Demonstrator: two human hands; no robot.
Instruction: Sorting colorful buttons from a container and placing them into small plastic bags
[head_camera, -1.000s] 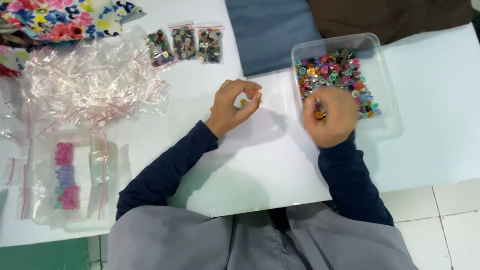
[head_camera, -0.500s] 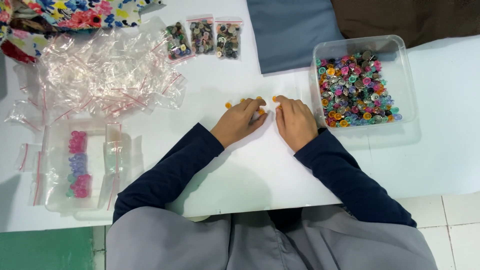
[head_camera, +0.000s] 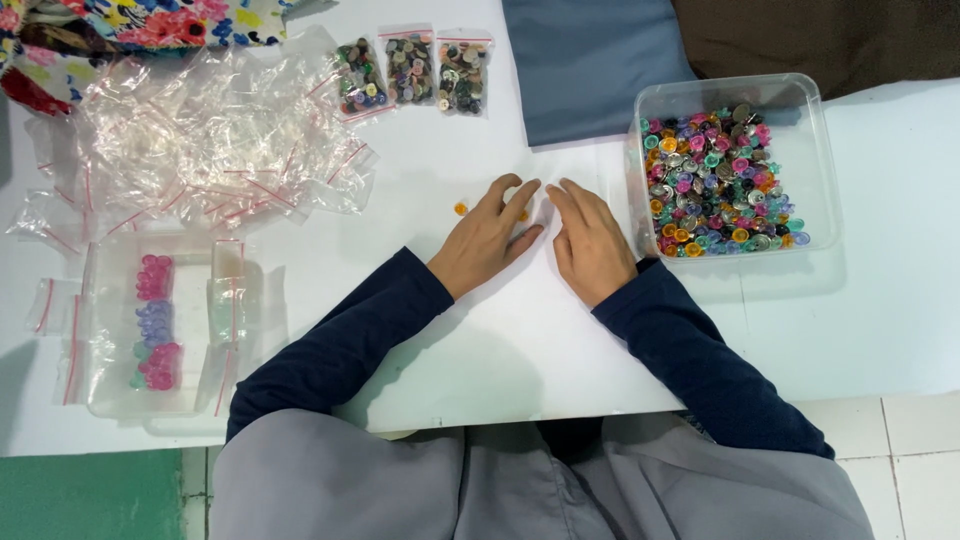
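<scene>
Left hand (head_camera: 490, 240) & right hand (head_camera: 592, 243): flat on table (head_camera: 480, 350), fingers spread, pointing away. Small round orange buttons (head_camera: 461, 208), one beside left fingers; no long axis.

Inventory as counted:
- Hands: two, a left hand (head_camera: 490, 237) and a right hand (head_camera: 590, 243), both lay flat and empty on the white table (head_camera: 500, 340).
- Loose orange buttons (head_camera: 461, 208): two showed near the left hand.
- Filled button bags (head_camera: 411, 70): three, far centre.
- Clear tubs: two, one button tub (head_camera: 730, 170) at right holding buttons too many to count, one shallow tub (head_camera: 160, 320) at near left.
- Empty zip bags (head_camera: 210, 140): one heap, number could not be told.
</scene>
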